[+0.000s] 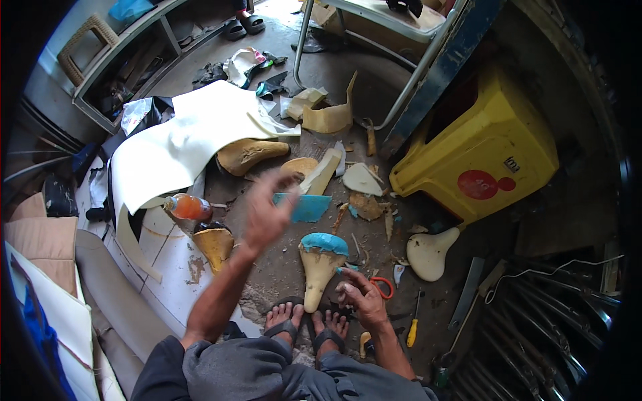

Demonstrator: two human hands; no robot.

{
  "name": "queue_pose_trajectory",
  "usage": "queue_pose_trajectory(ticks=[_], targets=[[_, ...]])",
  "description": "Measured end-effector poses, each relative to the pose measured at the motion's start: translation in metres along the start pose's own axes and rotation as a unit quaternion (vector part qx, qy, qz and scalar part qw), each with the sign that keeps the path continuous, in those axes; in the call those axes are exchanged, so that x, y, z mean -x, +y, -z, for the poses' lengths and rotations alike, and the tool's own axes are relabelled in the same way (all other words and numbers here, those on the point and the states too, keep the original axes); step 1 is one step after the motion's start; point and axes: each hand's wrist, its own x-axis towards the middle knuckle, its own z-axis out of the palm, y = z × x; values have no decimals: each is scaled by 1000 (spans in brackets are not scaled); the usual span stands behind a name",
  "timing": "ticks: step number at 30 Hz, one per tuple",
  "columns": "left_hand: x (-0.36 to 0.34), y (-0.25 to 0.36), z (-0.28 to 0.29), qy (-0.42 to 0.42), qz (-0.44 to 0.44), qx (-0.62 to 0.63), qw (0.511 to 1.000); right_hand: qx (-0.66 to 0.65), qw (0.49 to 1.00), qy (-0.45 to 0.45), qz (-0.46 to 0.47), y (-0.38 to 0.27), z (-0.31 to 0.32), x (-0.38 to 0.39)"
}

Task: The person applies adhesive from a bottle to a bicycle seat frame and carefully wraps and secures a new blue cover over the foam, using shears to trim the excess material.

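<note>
A foam saddle (319, 267) lies on the floor (281, 267) just in front of the person's feet (306, 325), its narrow nose pointing toward them and its wide end covered by a blue patch (324, 242). The right hand (359, 296) rests low beside the saddle's nose, on its right, fingers curled and close to the foam; whether it grips anything cannot be told. Orange scissors (384, 287) lie just behind that hand. The left hand (267, 212) is raised above the floor, blurred, fingers loosely spread and holding nothing visible; it hangs to the left of the saddle's wide end, apart from it. Just beyond it lies a blue sheet scrap (306, 207). An orange bottle (188, 206) lies on its side to the left, near a white foam sheet (180, 147). A second, pale saddle (429, 252) lies to the right, below a yellow stool (481, 154) tipped over. A yellow screwdriver (413, 326) lies right of the right forearm.
</note>
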Motion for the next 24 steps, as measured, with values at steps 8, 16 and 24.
queue_pose_trajectory(ticks=[8, 16, 24], targets=[[113, -13, -62, -185, 223, 237, 927, -95, 987, -123, -35, 13, -9, 2], [116, -19, -74, -172, 278, 381, 865, -61, 992, -106, 13, 4, -16, 2], [124, -10, -90, -97, 243, 162, 951, 97, 993, -57, 34, -3, -32, 9]])
